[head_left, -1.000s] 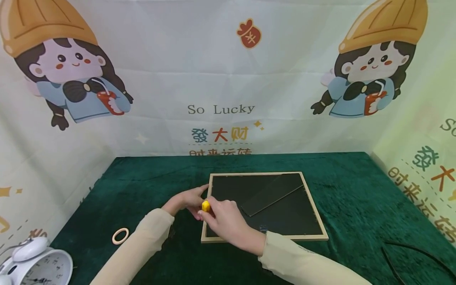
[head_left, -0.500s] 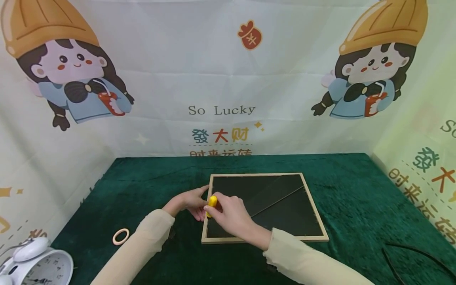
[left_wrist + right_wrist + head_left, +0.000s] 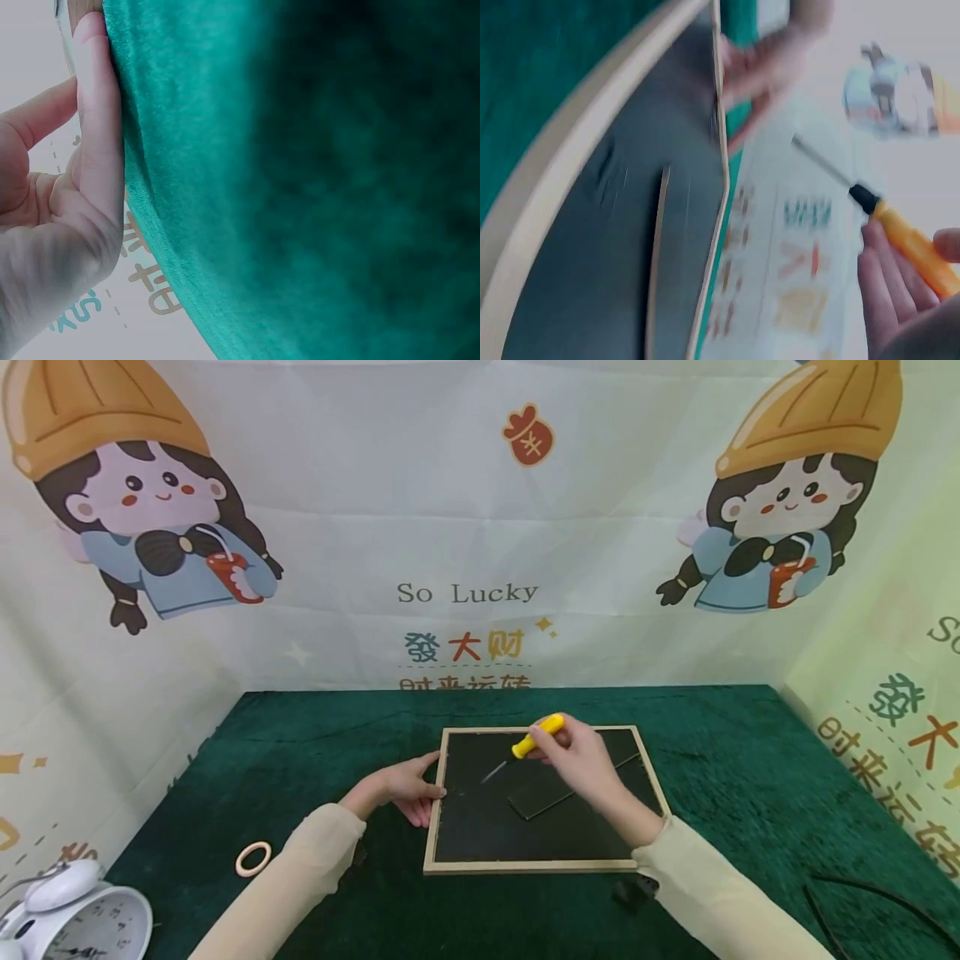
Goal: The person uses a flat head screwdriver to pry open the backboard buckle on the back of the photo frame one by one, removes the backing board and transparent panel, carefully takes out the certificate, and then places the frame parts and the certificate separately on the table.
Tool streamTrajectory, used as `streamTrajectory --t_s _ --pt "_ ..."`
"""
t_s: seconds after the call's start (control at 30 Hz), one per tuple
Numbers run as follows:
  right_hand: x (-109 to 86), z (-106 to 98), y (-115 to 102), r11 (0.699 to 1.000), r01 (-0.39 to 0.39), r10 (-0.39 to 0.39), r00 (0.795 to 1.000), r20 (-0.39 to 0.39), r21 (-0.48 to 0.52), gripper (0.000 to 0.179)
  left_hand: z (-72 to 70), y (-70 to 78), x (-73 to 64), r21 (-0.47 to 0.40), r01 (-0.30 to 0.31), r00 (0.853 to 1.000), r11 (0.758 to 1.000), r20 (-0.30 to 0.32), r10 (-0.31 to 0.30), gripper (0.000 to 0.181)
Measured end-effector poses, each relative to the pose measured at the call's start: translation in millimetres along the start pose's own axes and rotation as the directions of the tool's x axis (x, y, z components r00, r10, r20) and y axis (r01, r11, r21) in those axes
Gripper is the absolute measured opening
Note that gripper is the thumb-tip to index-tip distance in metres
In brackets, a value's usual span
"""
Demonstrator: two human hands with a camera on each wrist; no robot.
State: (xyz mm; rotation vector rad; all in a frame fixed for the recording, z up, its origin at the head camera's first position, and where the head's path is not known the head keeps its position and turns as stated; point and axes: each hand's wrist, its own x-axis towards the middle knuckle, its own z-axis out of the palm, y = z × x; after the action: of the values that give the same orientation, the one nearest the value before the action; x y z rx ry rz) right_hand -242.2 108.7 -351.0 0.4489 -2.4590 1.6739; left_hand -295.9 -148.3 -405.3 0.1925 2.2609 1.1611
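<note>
A: What's in the right hand (image 3: 585, 762)?

B: A screwdriver (image 3: 522, 747) with a smooth yellow handle and a thin metal rod. The fingers and thumb grip the handle. Its tip is up in the air over the flat black board (image 3: 480, 835) with a pale wooden rim (image 3: 525, 866).

A: And the left hand (image 3: 405, 787)?

B: It touches the rim on the left side. Its fingers look mostly straight there, not curled round it.

A: Is the screwdriver hard to hold?

B: I think it's light and stiff. The handle could be a bit slippery, but it's the best place to hold.

A: What about the board?

B: Light and stiff too, I guess. I'd hold it by the rim and go easy on the long, thin black flap (image 3: 547, 792), which might snap.

A: What's under it?

B: A fuzzy dark green cloth (image 3: 735, 760). The board lies flat on it, and the fuzz may stop some sliding. A pale round ring (image 3: 253, 859) lies on the left, near a white alarm clock (image 3: 97, 922).

A: And the room?

B: White cloth walls (image 3: 360, 468) with cartoon pictures (image 3: 150, 547) in orange hats.
</note>
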Motion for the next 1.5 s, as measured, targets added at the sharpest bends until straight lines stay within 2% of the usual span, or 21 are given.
streamTrajectory --t_s 0.1,0.2,0.3,0.33,0.43,0.53,0.63,0.73,0.87,0.97,1.17,1.37,1.43,1.5 --pt "3.9 -28 16 0.988 -0.13 0.129 0.991 0.018 0.086 0.042 0.7 -0.8 -0.9 -0.003 -0.015 1.0 1.0 -0.009 0.015 0.071" --pt "10.4 -54 54 0.975 -0.192 0.191 0.981 0.018 0.111 0.048 1.2 -0.9 -1.9 -0.002 -0.025 1.0 1.0 -0.019 0.024 0.071" --pt "16.5 -79 101 0.959 -0.243 0.246 0.969 -0.001 0.145 0.054 1.5 -1.3 -2.4 0.0 -0.036 0.999 0.999 -0.028 0.035 0.07" --pt "17.4 -87 114 0.953 -0.266 0.27 0.963 -0.008 0.147 0.057 1.6 -1.6 -2.4 0.0 -0.04 0.999 0.999 -0.029 0.04 0.07" --pt "11.0 -109 129 0.923 -0.357 0.366 0.93 -0.039 0.146 0.063 1.9 -2.5 -2.3 0.003 -0.048 0.998 0.999 -0.032 0.048 0.07" --pt "-1.2 -124 120 0.887 -0.445 0.454 0.89 -0.053 0.127 0.068 1.9 -3.2 -2.4 0.006 -0.05 0.998 0.999 -0.035 0.05 0.069" --pt "-12.6 -133 107 0.858 -0.491 0.503 0.862 -0.053 0.151 0.065 1.5 -3.5 -2.7 0.007 -0.053 0.998 0.999 -0.04 0.053 0.069" --pt "-21.0 -136 98 0.831 -0.517 0.534 0.845 -0.036 0.207 0.059 1.2 -3.7 -2.8 0.007 -0.06 0.997 0.998 -0.047 0.06 0.069" --pt "-26.1 -135 101 0.778 -0.555 0.58 0.815 0.002 0.294 0.052 1.7 -3.9 -3.3 0.007 -0.068 0.997 0.998 -0.046 0.068 0.068" --pt "-26.5 -132 107 0.765 -0.561 0.583 0.812 0.028 0.317 0.05 2.1 -3.2 -4.0 0.011 -0.073 0.997 0.997 -0.038 0.074 0.069" --pt "-21.1 -125 111 0.764 -0.551 0.576 0.817 0.03 0.336 0.049 3.2 -2.6 -7.0 0.034 -0.076 0.996 0.997 -0.042 0.077 0.069" --pt "-12.4 -119 110 0.765 -0.54 0.565 0.824 0.035 0.351 0.047 13.4 -5.2 -22.1 0.035 -0.125 0.991 0.992 -0.043 0.126 0.067" --pt "-10.0 -118 110 0.765 -0.542 0.566 0.824 0.039 0.349 0.047 16.1 -5.3 -28.4 0.06 -0.127 0.99 0.99 -0.06 0.131 0.066" --pt "-9.1 -118 109 0.773 -0.543 0.561 0.827 0.047 0.33 0.048 15.6 -4.1 -32.6 0.123 -0.115 0.986 0.986 -0.106 0.128 0.062"
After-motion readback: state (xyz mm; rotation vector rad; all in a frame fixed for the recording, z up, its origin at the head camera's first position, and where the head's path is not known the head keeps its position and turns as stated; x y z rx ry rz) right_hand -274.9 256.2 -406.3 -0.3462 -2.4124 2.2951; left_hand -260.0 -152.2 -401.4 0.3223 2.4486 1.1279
